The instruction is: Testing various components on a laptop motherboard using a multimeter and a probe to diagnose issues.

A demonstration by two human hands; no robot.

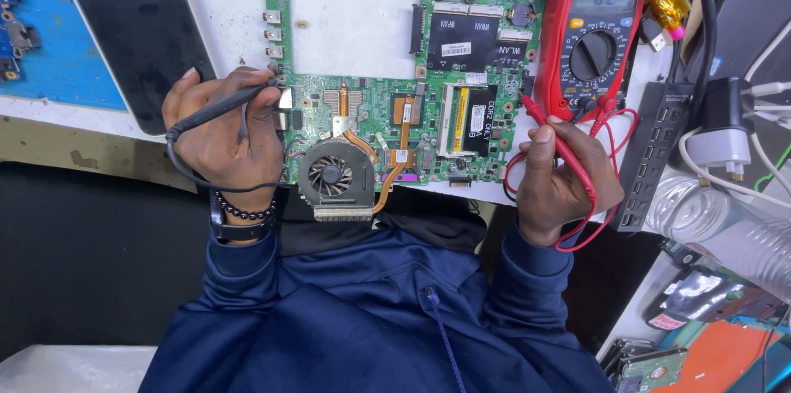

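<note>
Head view: hands (224, 133) (560, 183) apparently probing motherboard (387, 113).

You see one green circuit board (387, 96), one cooling fan (331, 175) on it, one red multimeter (595, 39), two probes, one black (218, 110), one red (560, 150), one clear plastic bottle (725, 228).

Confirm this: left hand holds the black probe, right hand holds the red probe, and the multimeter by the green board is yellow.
Not quite. The head view shows the multimeter is red, not yellow. The rest stands: left hand holds the black probe, right hand the red probe, beside the green board.
</note>
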